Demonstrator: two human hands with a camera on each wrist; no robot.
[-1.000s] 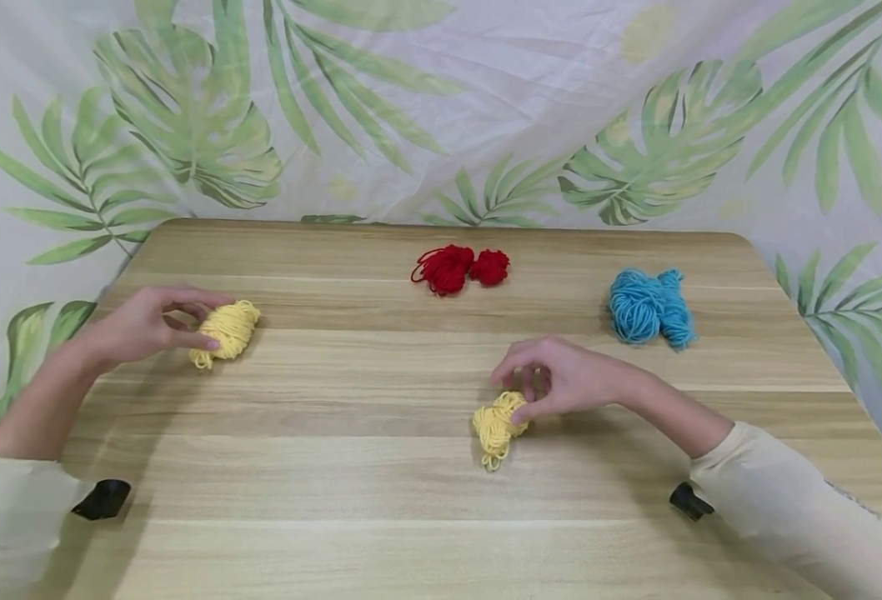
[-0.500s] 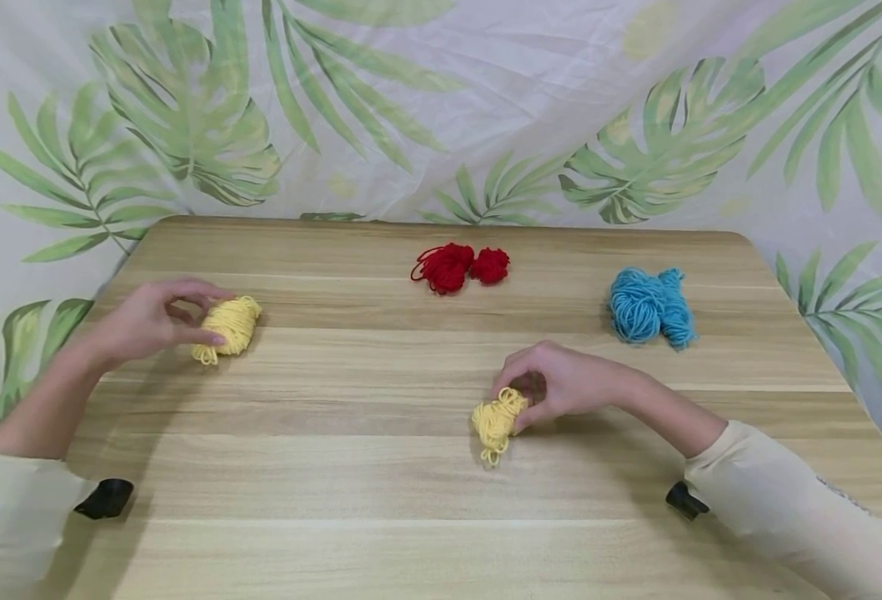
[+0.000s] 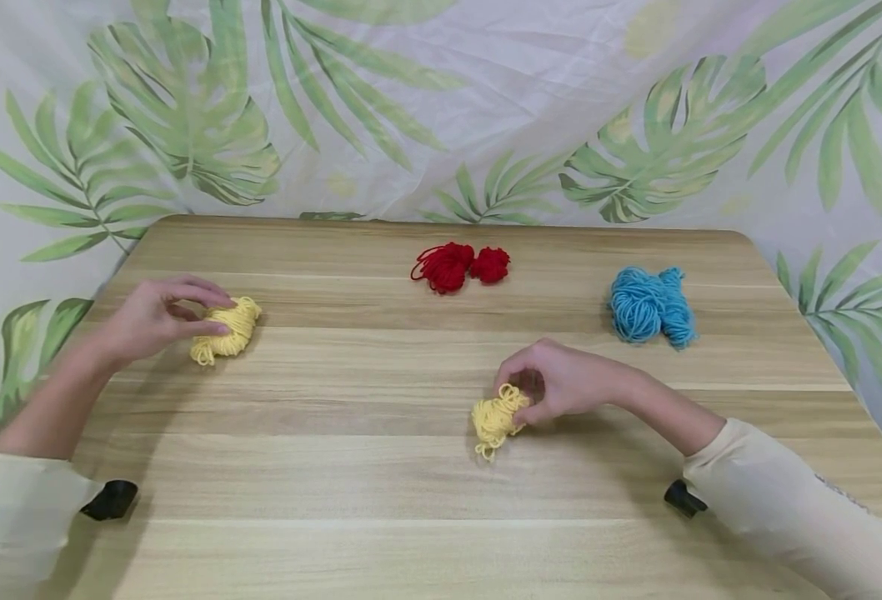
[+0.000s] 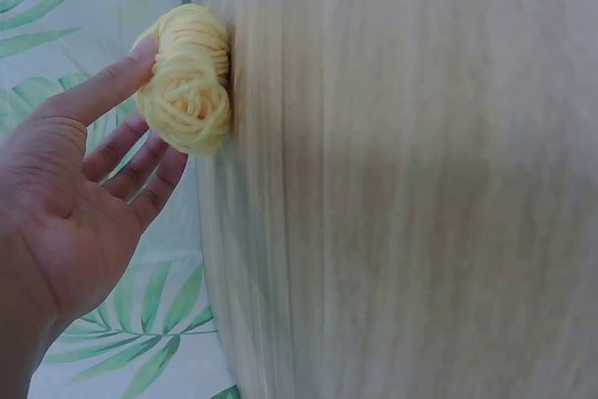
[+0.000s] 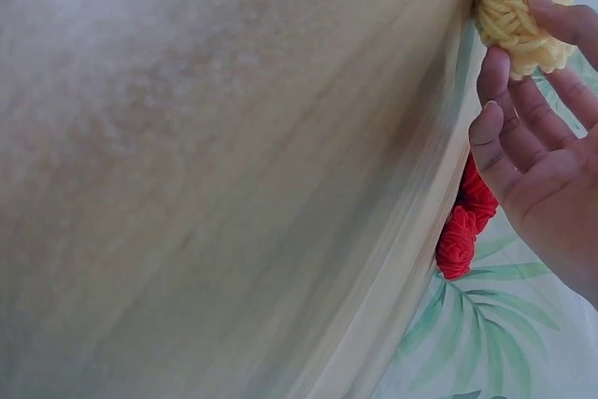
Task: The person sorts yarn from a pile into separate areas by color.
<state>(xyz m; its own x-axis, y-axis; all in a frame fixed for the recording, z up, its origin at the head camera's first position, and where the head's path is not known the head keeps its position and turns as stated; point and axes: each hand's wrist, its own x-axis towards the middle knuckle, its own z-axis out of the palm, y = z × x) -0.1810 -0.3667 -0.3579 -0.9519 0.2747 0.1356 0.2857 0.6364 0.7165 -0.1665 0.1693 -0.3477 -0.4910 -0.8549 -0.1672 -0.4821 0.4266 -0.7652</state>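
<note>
At the table's left side, my left hand (image 3: pixel 157 321) holds a bundle of yellow yarn (image 3: pixel 234 329) between thumb and fingers. Its thumb (image 4: pixel 126 77) lies against the strands in the left wrist view, and the other fingers are partly behind the bundle. Nearer the middle, my right hand (image 3: pixel 564 379) pinches a smaller yellow yarn bundle (image 3: pixel 495 421) with loose loops at both ends. Seen from the right wrist, the thumb presses one face of this yarn (image 5: pixel 514 16), with fingertips at its edge. Both bundles are at or just over the tabletop; any gap is unclear.
A red yarn bundle (image 3: pixel 447 268) lies at the back middle of the wooden table (image 3: pixel 321 492), with a smaller red lump beside it. Blue yarn (image 3: pixel 638 307) lies at the back right. A leaf-patterned cloth (image 3: pixel 411 108) hangs behind the far edge.
My right fingers have closed in on the smaller yellow bundle, which has turned slightly, its lower loops shifting left and up. My left thumb has moved a little up across the other bundle.
</note>
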